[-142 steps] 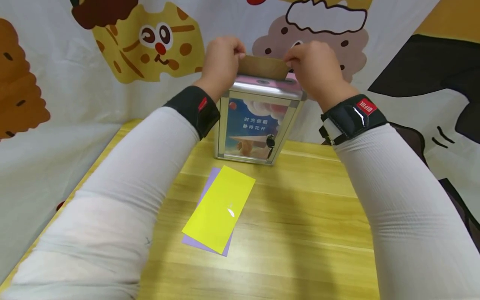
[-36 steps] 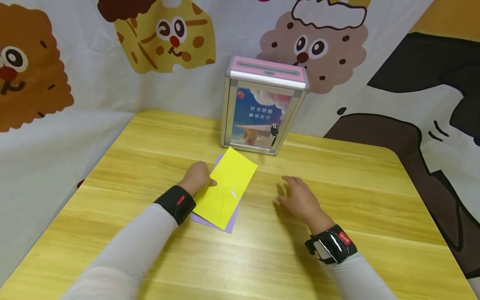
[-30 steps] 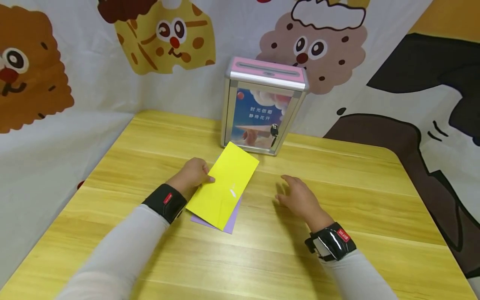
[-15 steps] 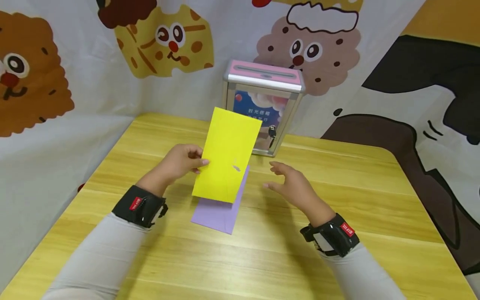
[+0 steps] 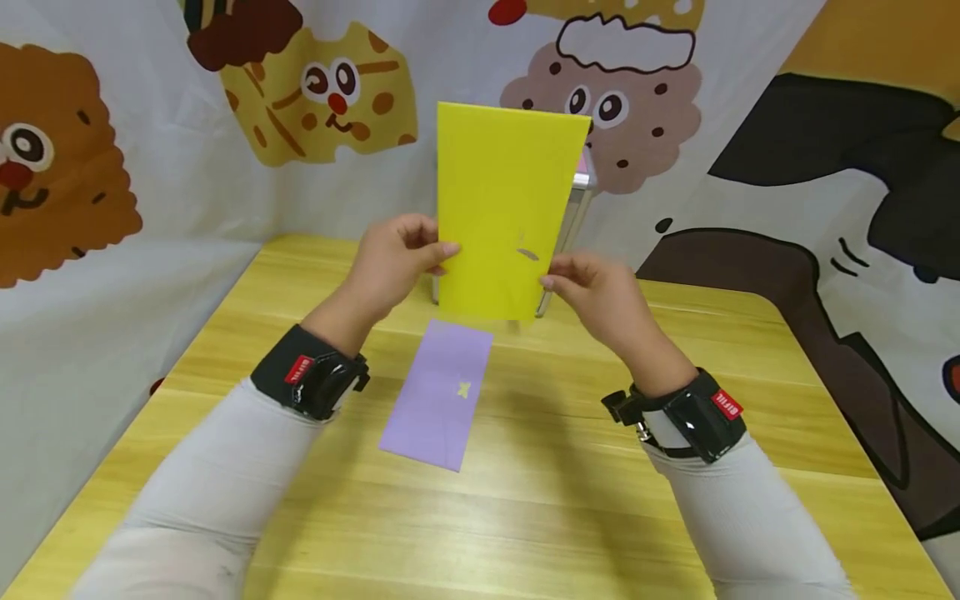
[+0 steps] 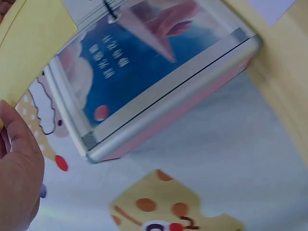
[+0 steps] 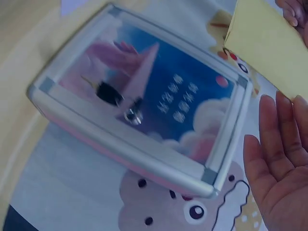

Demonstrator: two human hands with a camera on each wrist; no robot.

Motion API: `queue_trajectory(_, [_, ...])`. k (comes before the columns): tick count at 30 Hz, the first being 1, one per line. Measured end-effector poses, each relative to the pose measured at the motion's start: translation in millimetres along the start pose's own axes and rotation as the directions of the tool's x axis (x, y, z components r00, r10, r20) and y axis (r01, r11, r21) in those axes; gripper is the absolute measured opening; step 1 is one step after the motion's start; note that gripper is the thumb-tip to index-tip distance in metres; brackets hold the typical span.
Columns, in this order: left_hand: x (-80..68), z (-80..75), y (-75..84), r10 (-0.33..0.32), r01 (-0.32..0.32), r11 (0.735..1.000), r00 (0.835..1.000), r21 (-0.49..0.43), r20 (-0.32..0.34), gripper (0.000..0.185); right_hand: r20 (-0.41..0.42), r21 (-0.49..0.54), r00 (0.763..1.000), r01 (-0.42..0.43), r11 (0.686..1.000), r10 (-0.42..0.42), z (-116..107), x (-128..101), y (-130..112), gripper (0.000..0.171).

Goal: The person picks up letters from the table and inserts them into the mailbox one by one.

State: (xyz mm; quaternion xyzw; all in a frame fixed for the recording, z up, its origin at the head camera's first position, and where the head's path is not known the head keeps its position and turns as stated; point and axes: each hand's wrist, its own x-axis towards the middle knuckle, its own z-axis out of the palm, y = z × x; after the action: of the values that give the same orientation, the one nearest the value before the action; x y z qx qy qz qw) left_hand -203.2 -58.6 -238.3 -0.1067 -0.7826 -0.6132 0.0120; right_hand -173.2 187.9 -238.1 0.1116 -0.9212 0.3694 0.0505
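A yellow envelope (image 5: 502,192) is held up off the table in front of the box. My left hand (image 5: 393,258) pinches its left edge, thumb on the near face. At the right edge, my right hand (image 5: 600,300) holds it between thumb and fingers; the right wrist view shows those fingers (image 7: 272,130) by the envelope's edge. Behind it stands the letter box (image 5: 582,179), mostly hidden in the head view. Both wrist views show its picture front, and the right wrist view shows a key in its lock (image 7: 134,114). A purple envelope (image 5: 431,400) lies flat below.
The wooden table (image 5: 525,517) has a rounded far right corner. A white cloth (image 5: 202,150) printed with cartoon biscuits and cheese hangs behind the box and along the left side.
Earlier both hands held a brown envelope at the box's slot; it is out of sight now. The left hand then lifted the yellow envelope off the purple one, and the right hand took its other edge.
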Motion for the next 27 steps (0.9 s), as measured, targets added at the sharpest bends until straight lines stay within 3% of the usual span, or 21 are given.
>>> queue_trajectory(8, [23.4,2.5,38.2,0.099,-0.098,0.995,0.994,0.037,-0.04,0.009,-0.117,-0.016,0.993,0.021,1.0,-0.023,-27.7,23.3,-11.8,0.019])
queue_trajectory(15, [42.6,6.4,66.5,0.191,-0.183,0.981,0.974,0.07,-0.119,0.009,-0.234,-0.011,0.968,0.093,0.996,-0.093,-44.2,47.4,-22.3,0.015])
queue_trajectory(23, [64.9,7.7,85.5,0.307,-0.278,0.945,0.936,0.174,-0.172,0.014,-0.358,-0.027,0.921,0.152,0.988,-0.151,-59.6,79.2,-31.4,0.018])
queue_trajectory(27, [79.4,9.2,88.4,0.311,-0.278,0.943,0.932,0.18,-0.187,0.01,-0.372,-0.064,0.916,0.135,0.989,-0.149,-65.4,94.7,-30.9,0.021])
